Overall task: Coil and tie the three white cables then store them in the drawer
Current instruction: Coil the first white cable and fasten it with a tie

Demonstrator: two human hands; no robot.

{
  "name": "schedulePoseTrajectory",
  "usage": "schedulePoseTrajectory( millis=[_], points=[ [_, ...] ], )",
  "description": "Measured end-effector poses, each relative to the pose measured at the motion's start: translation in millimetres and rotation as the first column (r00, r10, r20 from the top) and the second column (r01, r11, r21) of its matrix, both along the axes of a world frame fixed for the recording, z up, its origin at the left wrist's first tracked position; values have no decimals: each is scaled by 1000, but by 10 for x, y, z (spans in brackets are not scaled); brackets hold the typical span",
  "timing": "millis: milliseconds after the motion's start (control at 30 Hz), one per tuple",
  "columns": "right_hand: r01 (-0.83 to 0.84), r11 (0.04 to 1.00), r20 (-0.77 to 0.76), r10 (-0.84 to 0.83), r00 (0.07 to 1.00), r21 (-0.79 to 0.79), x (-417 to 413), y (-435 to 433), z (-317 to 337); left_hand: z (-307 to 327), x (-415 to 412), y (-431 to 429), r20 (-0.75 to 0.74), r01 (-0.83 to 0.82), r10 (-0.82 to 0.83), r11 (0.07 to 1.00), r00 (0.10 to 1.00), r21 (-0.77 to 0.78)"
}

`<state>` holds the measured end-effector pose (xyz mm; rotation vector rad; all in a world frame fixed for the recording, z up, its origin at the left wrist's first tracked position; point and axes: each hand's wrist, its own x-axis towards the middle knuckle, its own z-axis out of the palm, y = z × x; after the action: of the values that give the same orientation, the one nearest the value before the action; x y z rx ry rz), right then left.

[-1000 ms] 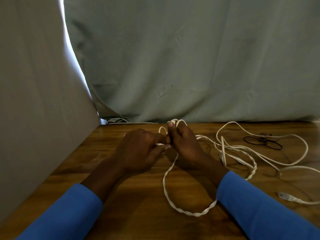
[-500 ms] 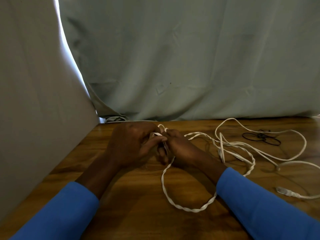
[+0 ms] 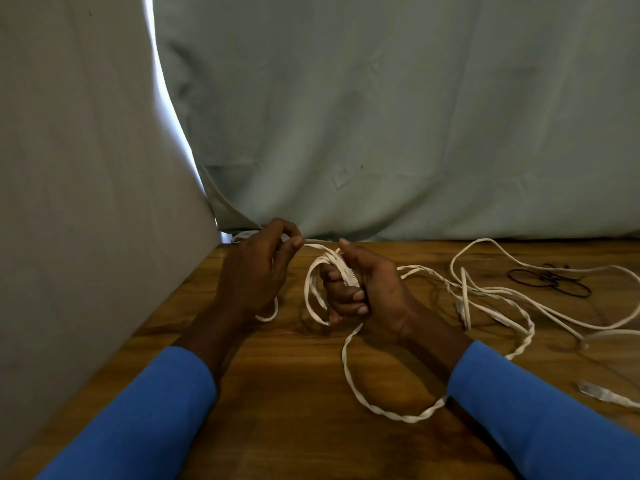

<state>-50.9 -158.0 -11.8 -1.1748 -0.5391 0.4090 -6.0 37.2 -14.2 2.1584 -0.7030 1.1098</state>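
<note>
White cable coil (image 3: 330, 261), one: right hand (image 3: 375, 294) grips, left hand (image 3: 252, 275) pinches.

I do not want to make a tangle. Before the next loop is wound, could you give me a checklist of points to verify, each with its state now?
1. Right hand grips the small coil: ok.
2. Left hand pinches the free strand: ok.
3. Twisted tail on the table runs free of the loose cables: cannot tell, they cross at the right.
4. Black ties ready for tying: ok, they lie beside the loose cables.
5. Drawer in view: not ok.
</note>
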Motion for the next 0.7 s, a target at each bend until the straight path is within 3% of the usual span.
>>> schedulePoseTrajectory(
  millis=[200,400,533,700],
  points=[
    [101,956,-45,-92,995,274,-21,-49,113,-159,134,-19,-154,-63,90,983,984,170],
    [234,802,-173,-165,971,550,105,-148,191,-114,-31,-247,-152,-14,72,937,986,350],
    [339,729,-206,-270,941,595,195,-238,207,-118,-135,-456,-152,38,33,898,988,439],
    [460,722,-164,-444,881,516,214,-288,180,-111,-184,-487,-145,70,-5,892,989,447]
  ],
)
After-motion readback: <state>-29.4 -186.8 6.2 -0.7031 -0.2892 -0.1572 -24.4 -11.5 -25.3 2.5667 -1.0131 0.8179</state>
